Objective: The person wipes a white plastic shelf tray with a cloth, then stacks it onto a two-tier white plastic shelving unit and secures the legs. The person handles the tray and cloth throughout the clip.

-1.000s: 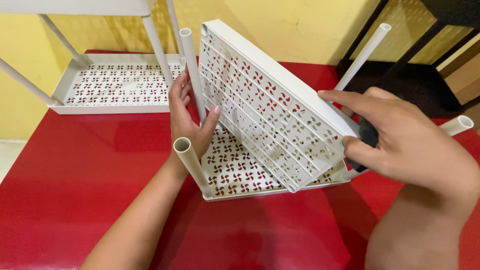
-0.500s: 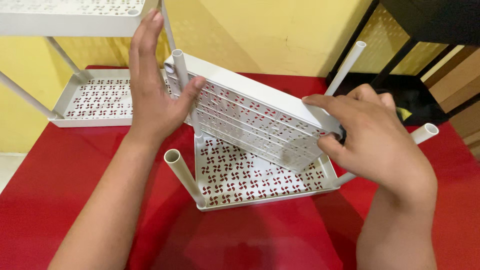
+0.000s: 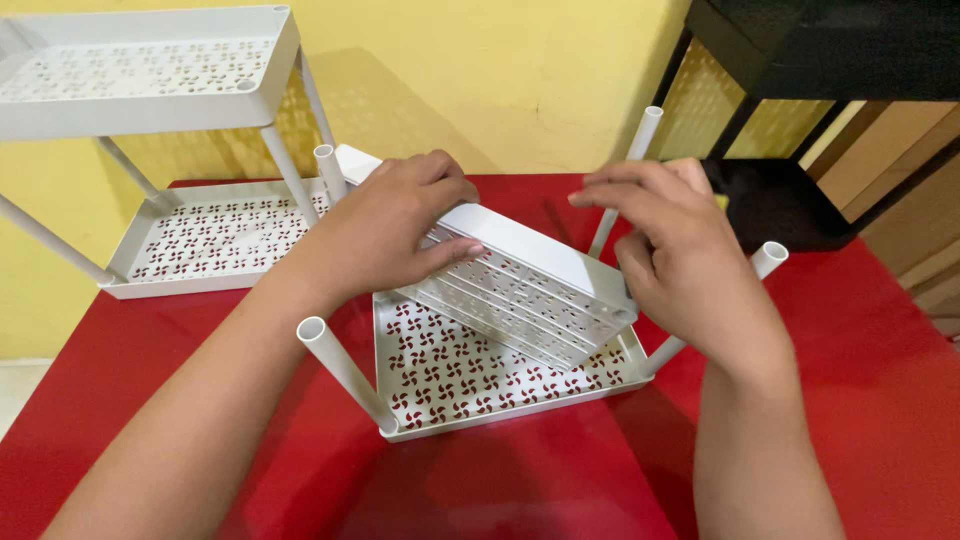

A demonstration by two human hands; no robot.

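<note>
A white perforated plastic shelf tray [image 3: 440, 385] lies on the red table with white tube legs pointing up, one at the near left [image 3: 345, 370] and one at the right [image 3: 765, 262]. A second white perforated tray [image 3: 530, 275] is tilted above it, its left end higher. My left hand [image 3: 390, 225] lies over that tray's upper left end, fingers curled on its edge. My right hand [image 3: 680, 255] grips its lower right end, with the fingers spread above it.
A two-tier white rack [image 3: 150, 70] of the same kind stands at the back left against the yellow wall. A black shelf unit [image 3: 800, 60] stands at the back right. The red table [image 3: 850, 400] reaches the frame's lower edge.
The tilted tray has dropped from steep to a lower slant over the bottom tray. My left hand moved from beneath it to on top of its left end.
</note>
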